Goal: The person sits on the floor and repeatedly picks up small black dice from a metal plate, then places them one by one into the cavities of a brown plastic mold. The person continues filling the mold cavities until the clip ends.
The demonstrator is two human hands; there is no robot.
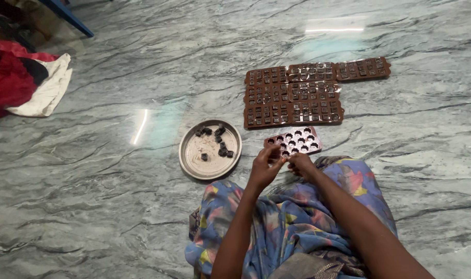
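Note:
My left hand (265, 166) and my right hand (300, 164) meet above my lap, fingertips pinched together around something too small to make out. Just beyond them lies a pink mould tray (294, 141) with dark chocolates in its round cavities. To the left sits a round metal plate (192, 153) holding several loose dark chocolate pieces (219, 141). Further away, several brown chocolate moulds (297, 94) lie side by side on the floor.
I sit on a grey-green marble floor (116, 206) with blue patterned cloth (292, 222) over my lap. A heap of red and white cloth (28, 77) lies at the far left, and a blue bar (70, 15) stands near the top left corner.

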